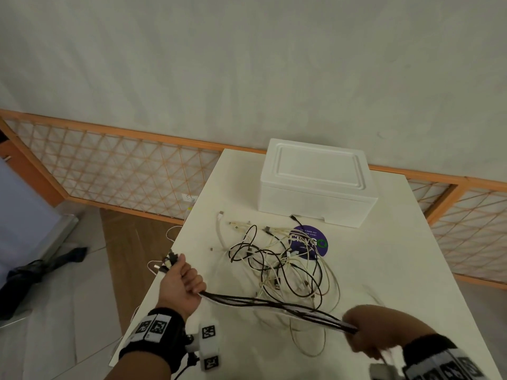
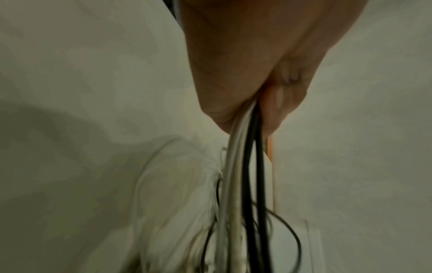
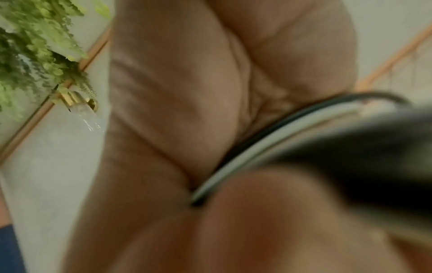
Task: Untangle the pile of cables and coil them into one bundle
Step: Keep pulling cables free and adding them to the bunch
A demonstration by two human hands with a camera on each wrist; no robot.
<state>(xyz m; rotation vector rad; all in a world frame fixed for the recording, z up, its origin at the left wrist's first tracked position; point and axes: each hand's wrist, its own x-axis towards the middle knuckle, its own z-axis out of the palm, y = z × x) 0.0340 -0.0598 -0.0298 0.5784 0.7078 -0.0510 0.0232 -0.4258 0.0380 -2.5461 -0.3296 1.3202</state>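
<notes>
Left hand (image 1: 183, 283) clenched round plug ends of gathered black and white cables (image 1: 274, 303) at white table's (image 1: 384, 270) left edge; right hand (image 1: 367, 331) gripping them near front edge. Best kept taut, drawing loose tangle (image 1: 279, 259) mid-table free slowly, avoiding snagged knots.

I see two hands: my left hand (image 1: 183, 283) at lower left of the head view and my right hand (image 1: 365, 329) at lower right. One table (image 1: 384, 270) fills the middle. One white box (image 1: 315, 182) sits at its upper part, and one purple round sticker (image 1: 312, 246) lies just below the box. One tangle of cables (image 1: 282, 264), black and white, sits mid-frame; I cannot count the single strands.
</notes>
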